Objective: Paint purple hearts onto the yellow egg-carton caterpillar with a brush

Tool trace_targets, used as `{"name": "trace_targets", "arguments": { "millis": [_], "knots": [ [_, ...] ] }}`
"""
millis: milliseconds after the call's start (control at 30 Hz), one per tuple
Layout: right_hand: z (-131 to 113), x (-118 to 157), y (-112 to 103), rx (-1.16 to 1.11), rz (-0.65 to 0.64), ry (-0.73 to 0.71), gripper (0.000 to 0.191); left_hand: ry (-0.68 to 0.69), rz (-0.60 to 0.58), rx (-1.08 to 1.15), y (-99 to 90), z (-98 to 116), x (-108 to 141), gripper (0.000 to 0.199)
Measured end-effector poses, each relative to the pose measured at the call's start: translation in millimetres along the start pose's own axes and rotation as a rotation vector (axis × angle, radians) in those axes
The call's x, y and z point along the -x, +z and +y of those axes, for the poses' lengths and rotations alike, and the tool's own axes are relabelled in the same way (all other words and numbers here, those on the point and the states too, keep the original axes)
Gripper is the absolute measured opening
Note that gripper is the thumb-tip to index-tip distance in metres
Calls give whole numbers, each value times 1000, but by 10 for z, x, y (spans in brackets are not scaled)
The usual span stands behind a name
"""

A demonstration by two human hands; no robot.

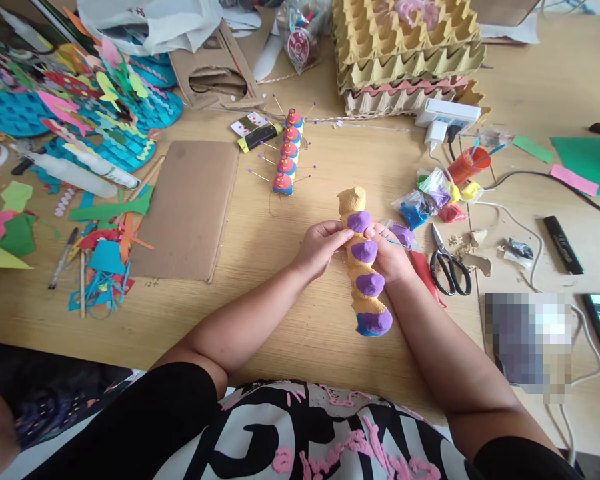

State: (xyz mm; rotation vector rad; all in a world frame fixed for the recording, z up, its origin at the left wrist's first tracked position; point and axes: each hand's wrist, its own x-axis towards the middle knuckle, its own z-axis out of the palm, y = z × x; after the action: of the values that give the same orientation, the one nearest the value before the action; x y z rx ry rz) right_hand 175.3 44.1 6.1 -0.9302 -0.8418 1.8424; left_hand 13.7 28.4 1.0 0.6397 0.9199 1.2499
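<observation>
A strip of egg carton (353,200) is held in front of me, running lengthwise away from my body. Purple clay (370,285) covers several of its bumps, the far-end bump is bare tan, and blue clay (365,325) edges the near end. My left hand (323,248) pinches the strip's left side near the upper purple bumps. From the right, my right hand (389,255) grips the same part, fingers closed; a thin blue stick (397,243) shows by its fingers. Beyond stands a similar strip (289,152) with red-and-blue bumps, drawn faces and purple-tipped sticks.
Scissors (449,263), bagged clay (415,210) and a red cup (470,165) lie to the right. Behind are stacked egg trays (410,67) and a power strip (450,115). A cardboard sheet (185,207), paper scraps (107,257) and blue paper crafts (155,113) occupy the left.
</observation>
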Motion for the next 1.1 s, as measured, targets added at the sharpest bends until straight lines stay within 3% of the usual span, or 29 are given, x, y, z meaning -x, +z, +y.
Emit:
{"name": "trace_targets", "arguments": {
  "millis": [233,700,1100],
  "knots": [
    [-9,50,11,6,87,7,45,-33,-40,30,32,41,21,41],
    [-7,26,27,-51,19,13,56,-6,33,2,38,24,24,38],
    [-47,55,39,-17,28,10,50,20,-3,-15,27,30,29,41]
  ]
}}
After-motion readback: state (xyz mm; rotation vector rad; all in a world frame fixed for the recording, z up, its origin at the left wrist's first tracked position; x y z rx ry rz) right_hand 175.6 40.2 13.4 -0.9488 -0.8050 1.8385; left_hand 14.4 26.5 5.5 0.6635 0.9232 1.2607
